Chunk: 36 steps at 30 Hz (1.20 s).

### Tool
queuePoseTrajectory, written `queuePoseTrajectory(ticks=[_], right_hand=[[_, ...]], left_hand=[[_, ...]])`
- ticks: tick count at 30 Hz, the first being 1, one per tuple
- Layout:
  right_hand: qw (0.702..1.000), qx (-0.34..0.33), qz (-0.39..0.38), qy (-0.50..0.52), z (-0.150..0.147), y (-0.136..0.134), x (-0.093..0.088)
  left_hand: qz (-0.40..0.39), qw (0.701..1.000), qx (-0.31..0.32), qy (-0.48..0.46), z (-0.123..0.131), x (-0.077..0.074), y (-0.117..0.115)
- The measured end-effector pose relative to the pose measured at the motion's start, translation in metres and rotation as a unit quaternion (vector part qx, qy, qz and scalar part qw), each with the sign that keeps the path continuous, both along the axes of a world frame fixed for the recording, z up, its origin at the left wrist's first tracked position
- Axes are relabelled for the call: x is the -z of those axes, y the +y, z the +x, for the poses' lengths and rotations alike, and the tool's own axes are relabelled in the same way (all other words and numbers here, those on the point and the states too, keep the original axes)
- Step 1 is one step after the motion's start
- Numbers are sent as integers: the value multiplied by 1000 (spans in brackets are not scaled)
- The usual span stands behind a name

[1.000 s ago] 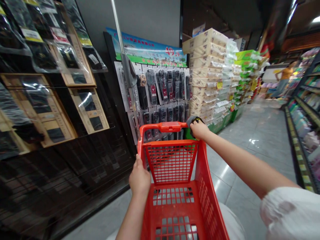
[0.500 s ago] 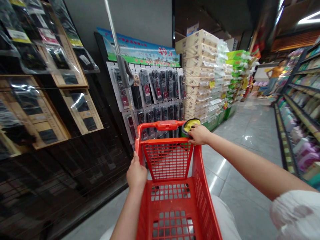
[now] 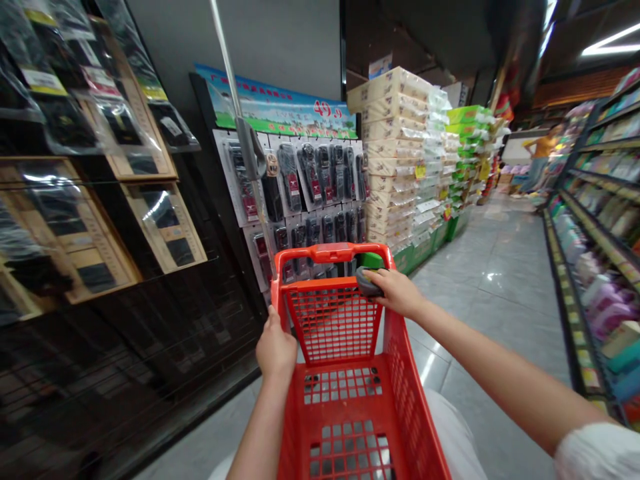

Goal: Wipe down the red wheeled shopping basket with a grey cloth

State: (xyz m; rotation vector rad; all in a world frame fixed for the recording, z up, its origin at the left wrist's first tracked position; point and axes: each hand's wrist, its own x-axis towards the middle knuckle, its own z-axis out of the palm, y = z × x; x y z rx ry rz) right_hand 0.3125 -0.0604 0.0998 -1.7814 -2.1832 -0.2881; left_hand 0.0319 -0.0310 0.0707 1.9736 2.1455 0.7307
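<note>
In front of me is a red plastic shopping cart [image 3: 345, 410] with lattice panels and a raised handle bar [image 3: 331, 252]. My left hand [image 3: 277, 347] is closed around the left upper rim of the cart. My right hand [image 3: 397, 291] is closed on a small dark grey, rounded item [image 3: 369, 283] with a little yellow showing, above the cart's upright lattice panel [image 3: 333, 320]. Its exact kind is unclear. A silver pole [image 3: 226, 60] with a grey plastic grip [image 3: 250, 150] rises at the cart's left front corner, ahead of my left hand.
Packaged belts [image 3: 309, 175] hang on a display ahead, beneath a blue sign [image 3: 280, 103]. Wooden-framed packages [image 3: 165, 223] hang at left. Stacked cream boxes [image 3: 393, 157] line the aisle [image 3: 495, 267]. Shelves [image 3: 600, 220] stand on the right, and a person [image 3: 541, 157] is far off.
My right hand has moved the grey and yellow item down and left, off the handle bar's right end, and turned it so less yellow shows. My left hand keeps its grip.
</note>
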Motion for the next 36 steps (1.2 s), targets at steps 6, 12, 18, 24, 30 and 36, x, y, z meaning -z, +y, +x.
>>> queuePoseTrajectory(ticks=[6,12,18,24,30,36], right_hand=[[996,32,29,82,-29,45,8],[997,-27,10,75,-116,80,17],[998,-6,29,60,-172,92,12],[993,78,20,91,-105,70,28],[993,78,50,76,-121,71,32],[990,35,112,76,-203,94,40]], left_hand=[[8,1000,0,-4,-4,4,1],[2,1000,-5,11,-8,9,4],[-10,1000,-24,16,-11,10,4],[6,1000,-21,-14,-16,12,3],[9,1000,-19,-16,-12,13,5],[3,1000,-11,-12,-6,12,5]])
